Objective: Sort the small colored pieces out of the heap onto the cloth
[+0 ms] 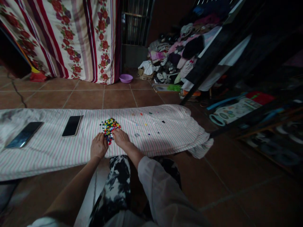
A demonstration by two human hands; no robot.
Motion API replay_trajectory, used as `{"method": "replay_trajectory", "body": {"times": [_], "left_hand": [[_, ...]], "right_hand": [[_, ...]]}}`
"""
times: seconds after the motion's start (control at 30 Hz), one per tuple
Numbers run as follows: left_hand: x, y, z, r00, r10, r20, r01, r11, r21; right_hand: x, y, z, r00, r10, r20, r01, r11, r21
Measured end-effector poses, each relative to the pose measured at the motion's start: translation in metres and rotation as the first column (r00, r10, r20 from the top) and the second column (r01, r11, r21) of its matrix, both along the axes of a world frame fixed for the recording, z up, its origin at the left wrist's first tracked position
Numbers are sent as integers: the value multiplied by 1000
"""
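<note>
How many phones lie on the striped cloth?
2: one phone near the cloth's left end, another phone further right, left of the coloured bead pile. None looks hidden.

A brown tiled floor (pixel 118 97) carries a white cloth with thin pink stripes (pixel 165 132), spread flat and bunched at its right end. On the cloth lie two dark phones, one at the far left (pixel 24 134) and one nearer the middle (pixel 72 125), a heap of small coloured beads (pixel 110 126), and a scatter of loose beads (pixel 146 124) to the right of the heap.
</note>
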State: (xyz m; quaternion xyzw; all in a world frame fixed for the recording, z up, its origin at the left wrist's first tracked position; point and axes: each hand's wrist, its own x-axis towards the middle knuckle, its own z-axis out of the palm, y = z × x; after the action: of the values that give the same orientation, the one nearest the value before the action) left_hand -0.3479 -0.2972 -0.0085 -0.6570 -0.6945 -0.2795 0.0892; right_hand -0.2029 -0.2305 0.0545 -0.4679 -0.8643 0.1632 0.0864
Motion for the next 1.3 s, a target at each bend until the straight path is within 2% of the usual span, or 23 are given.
{"method": "replay_trajectory", "body": {"times": [0.23,0.4,0.63,0.83,1.03,1.3], "left_hand": [[0,0,1,1000,-10,14,10,1000,1],[1,-1,4,1000,-8,15,9,999,-45],[2,-2,6,1000,20,15,-19,996,-89],[3,-1,5,1000,27,-3,-27,997,-68],[2,-1,3,1000,-2,11,2,999,-40],[3,-2,2,999,18,-31,-20,998,-57]], "right_hand": [[-5,8,-6,999,33,41,-33,999,5],[-5,9,-7,1000,-2,13,2,1000,-5],[-1,7,-4,985,-22,-170,19,1000,-17],[5,17,-3,926,-171,-336,145,984,-102],[25,48,-2,899,-186,-397,164,982,-89],[74,118,-15,876,-365,-316,379,925,-17]]}}
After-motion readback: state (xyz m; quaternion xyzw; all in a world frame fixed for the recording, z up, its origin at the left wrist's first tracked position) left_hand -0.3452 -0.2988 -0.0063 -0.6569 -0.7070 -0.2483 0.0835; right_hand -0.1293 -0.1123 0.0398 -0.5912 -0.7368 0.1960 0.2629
